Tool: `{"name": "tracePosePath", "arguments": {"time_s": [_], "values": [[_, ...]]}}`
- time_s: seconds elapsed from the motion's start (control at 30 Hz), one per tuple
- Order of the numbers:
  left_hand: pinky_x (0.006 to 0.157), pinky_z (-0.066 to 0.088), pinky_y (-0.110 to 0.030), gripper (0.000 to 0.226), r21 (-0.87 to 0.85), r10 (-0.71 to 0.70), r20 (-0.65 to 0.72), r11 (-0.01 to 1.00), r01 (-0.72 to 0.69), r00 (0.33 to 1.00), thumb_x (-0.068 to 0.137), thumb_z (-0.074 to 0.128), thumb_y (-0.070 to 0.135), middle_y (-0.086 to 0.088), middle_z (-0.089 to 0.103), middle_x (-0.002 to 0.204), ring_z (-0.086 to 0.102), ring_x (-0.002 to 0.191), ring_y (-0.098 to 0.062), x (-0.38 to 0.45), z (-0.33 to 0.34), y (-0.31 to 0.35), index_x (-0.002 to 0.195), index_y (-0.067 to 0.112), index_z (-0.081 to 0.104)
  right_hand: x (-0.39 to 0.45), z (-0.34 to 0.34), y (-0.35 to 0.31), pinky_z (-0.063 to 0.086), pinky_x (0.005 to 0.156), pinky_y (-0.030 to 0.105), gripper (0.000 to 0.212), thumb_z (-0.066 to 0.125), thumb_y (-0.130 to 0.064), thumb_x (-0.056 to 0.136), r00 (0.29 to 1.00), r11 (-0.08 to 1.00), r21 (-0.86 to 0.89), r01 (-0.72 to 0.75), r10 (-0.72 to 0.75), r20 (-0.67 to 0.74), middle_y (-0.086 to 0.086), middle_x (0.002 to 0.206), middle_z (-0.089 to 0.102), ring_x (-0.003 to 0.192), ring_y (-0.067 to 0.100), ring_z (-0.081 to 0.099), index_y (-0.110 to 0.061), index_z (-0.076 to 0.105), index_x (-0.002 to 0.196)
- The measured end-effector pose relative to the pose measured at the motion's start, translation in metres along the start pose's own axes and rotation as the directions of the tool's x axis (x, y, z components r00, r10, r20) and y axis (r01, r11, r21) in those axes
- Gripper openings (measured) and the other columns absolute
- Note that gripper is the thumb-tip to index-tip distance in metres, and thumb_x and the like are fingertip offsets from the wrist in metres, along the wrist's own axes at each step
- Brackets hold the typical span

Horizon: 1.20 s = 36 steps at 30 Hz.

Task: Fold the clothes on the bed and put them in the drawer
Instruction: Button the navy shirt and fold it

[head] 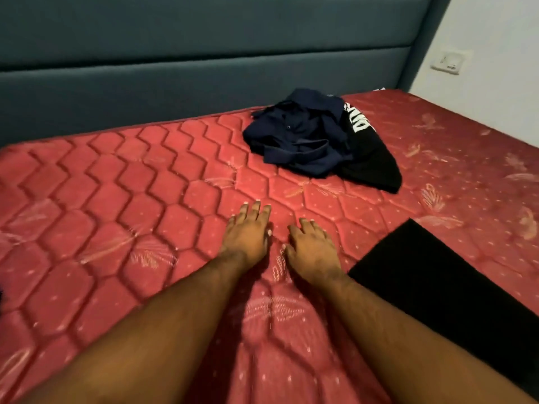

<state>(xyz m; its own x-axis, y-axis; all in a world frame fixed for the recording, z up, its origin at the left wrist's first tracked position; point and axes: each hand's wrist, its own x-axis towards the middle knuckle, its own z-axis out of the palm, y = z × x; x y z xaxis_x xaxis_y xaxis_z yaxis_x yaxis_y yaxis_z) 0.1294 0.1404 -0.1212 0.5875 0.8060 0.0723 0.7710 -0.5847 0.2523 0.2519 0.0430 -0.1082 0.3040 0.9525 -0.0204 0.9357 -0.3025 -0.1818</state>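
Fingers (pixel 256 209) of our left hand (pixel 246 237) are straight and slightly spread, palm down over the red quilted mattress (pixel 116 199), holding nothing. Our right hand (pixel 312 252) sits just beside it, its fingers loosely spread and a little bent, also holding nothing. We cannot tell whether either palm actually presses on the mattress or hovers just above it. Both bare forearms reach in from the near edge of the mattress.

Beyond our fingertips, toward the far side of the mattress and a bit to the right, lies the heap of unfolded clothes, well apart from both hands. On top is a crumpled navy garment (pixel 300 135), bunched with loose folds and strap-like edges. Under it and to its right lies a black garment (pixel 373 164) with white lettering partly showing near its far end; we cannot read the word.

Nearer to us, on the right part of the mattress beside our right forearm, lies a flat black folded piece (pixel 431 287) with straight edges.

Behind the mattress's far edge stands a grey-blue padded headboard (pixel 204 53). On the white wall past the mattress's far right corner is a wall socket (pixel 449 62).
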Motion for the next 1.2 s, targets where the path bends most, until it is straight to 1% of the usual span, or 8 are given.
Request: {"name": "tracePosePath", "arguments": {"time_s": [0.37,0.53,0.63,0.7,0.8,0.9,1.07,1.2], "values": [[0.12,0.015,-0.038,0.074,-0.398,0.014,-0.045,0.917,-0.031,0.999,0.088,0.061,0.017,-0.005,0.017,0.161,0.015,0.147,-0.028,0.18,0.038,-0.003,0.152,0.024,0.024,0.181,-0.014,0.079,0.016,0.115,0.058,0.061,0.053,-0.035,0.09,0.989,0.99,-0.061,-0.13,0.125,-0.078,0.005,0.161,0.004,0.147,0.031,0.003,-0.026,0.029,0.146],[0.116,0.009,-0.054,0.074,-0.114,-0.097,-0.123,0.99,0.083,0.988,0.09,0.045,0.055,0.008,0.01,0.162,0.012,0.147,-0.022,0.186,0.083,0.012,0.153,0.035,0.01,0.232,-0.014,0.13,0.012,0.101,0.077,0.096,0.07,-0.053,0.077,0.924,0.923,0.041,-0.383,0.383,-0.008,0.0,0.157,-0.027,0.145,0.042,-0.008,-0.054,0.002,0.146],[0.115,0.01,-0.056,0.074,-0.102,-0.078,-0.191,0.993,0.059,0.979,0.09,0.044,0.052,0.007,0.01,0.162,0.013,0.147,-0.022,0.19,0.093,0.009,0.153,0.035,0.009,0.25,0.001,0.147,0.015,0.106,0.067,0.075,0.06,-0.055,0.083,0.9,0.9,0.034,-0.434,0.432,0.065,0.004,0.161,0.0,0.141,0.042,0.015,-0.055,0.016,0.144],[0.114,0.012,-0.057,0.074,-0.125,-0.064,-0.25,0.992,0.033,0.966,0.091,0.044,0.052,0.006,0.01,0.162,0.014,0.147,-0.021,0.187,0.095,0.008,0.153,0.034,0.008,0.255,0.004,0.149,0.023,0.105,0.055,0.052,0.051,-0.037,0.09,0.9,0.903,0.004,-0.43,0.43,-0.068,0.005,0.15,0.03,0.131,0.039,0.033,-0.048,0.038,0.139],[0.114,0.016,-0.056,0.08,-0.196,-0.053,-0.331,0.981,-0.013,0.942,0.089,0.051,0.053,0.003,0.007,0.162,0.017,0.146,-0.024,0.178,0.094,0.008,0.153,0.033,0.006,0.25,0.004,0.136,0.033,0.101,0.046,0.05,0.049,-0.017,0.086,0.93,0.94,0.079,-0.331,0.34,-0.142,0.004,0.135,0.051,0.122,0.035,0.047,-0.04,0.054,0.13],[0.115,0.019,-0.053,0.089,-0.278,-0.046,-0.379,0.958,-0.066,0.924,0.083,0.065,0.042,-0.002,0.001,0.163,0.018,0.145,-0.032,0.166,0.087,0.007,0.152,0.041,0.009,0.224,0.006,0.1,0.041,0.1,0.043,0.048,0.05,-0.015,0.083,0.985,0.974,0.17,-0.147,0.16,-0.067,0.0,0.129,0.06,0.119,0.031,0.053,-0.037,0.06,0.124],[0.115,0.028,-0.042,0.072,-0.514,-0.069,-0.326,0.85,-0.116,0.943,0.071,0.064,-0.005,-0.01,0.019,0.159,0.03,0.139,-0.034,0.121,0.074,-0.003,0.137,0.022,0.051,0.155,0.015,0.047,0.042,0.09,0.038,0.038,0.045,-0.024,0.084,0.998,0.985,0.172,0.022,-0.031,0.048,0.001,0.122,0.063,0.116,0.028,0.055,-0.026,0.065,0.117],[0.106,0.03,-0.024,0.045,-0.54,-0.094,-0.218,0.841,-0.04,0.971,0.067,0.053,0.0,-0.01,0.055,0.134,0.052,0.121,-0.03,0.036,0.058,-0.021,0.109,0.012,0.065,0.078,0.002,0.005,0.023,0.1,0.046,0.037,0.044,-0.029,0.091,0.989,0.986,-0.139,0.095,-0.079,0.121,-0.006,0.129,0.059,0.126,0.026,0.043,-0.033,0.057,0.125]]}}
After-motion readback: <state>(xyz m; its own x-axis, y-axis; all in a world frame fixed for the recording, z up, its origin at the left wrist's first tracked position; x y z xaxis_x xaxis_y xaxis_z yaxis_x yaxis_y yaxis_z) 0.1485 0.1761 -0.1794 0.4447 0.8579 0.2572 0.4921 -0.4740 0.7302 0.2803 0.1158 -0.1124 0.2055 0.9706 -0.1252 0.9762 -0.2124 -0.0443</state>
